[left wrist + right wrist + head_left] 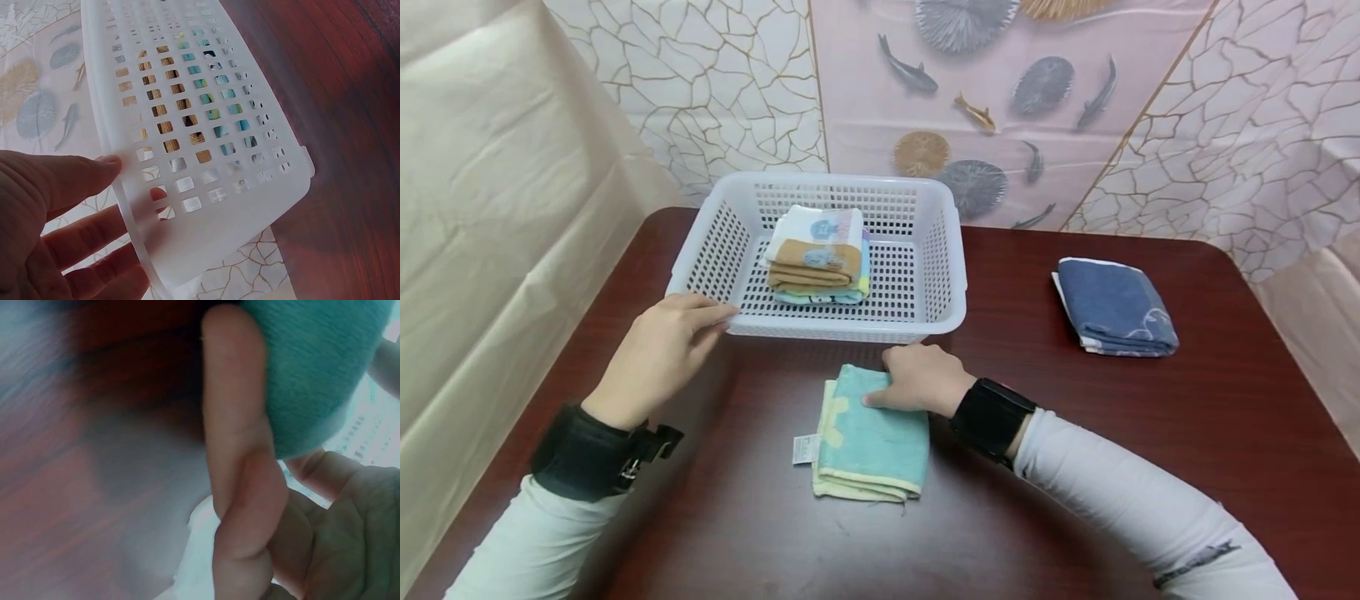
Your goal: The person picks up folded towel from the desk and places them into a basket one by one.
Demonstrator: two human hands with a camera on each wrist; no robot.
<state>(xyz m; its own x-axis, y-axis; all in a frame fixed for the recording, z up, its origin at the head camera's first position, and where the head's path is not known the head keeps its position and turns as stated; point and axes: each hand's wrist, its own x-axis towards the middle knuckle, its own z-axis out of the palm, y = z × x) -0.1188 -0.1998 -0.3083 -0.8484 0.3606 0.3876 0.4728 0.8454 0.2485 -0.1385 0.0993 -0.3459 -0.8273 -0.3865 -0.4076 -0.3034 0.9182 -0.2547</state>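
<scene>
I see the folded teal towel on the dark red surface, just in front of the white basket. My right grip pinches its far right part between thumb and fingers; my left grip pinches the basket's rim near a front corner. Stacked towels sit inside; a blue towel lies well right.

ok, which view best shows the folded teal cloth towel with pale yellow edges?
Head: the teal towel shows nearly whole, with its small white tag, partly covered by the right hand. Right wrist: just a cropped, close piece of it. Left wrist: none of it.
</scene>
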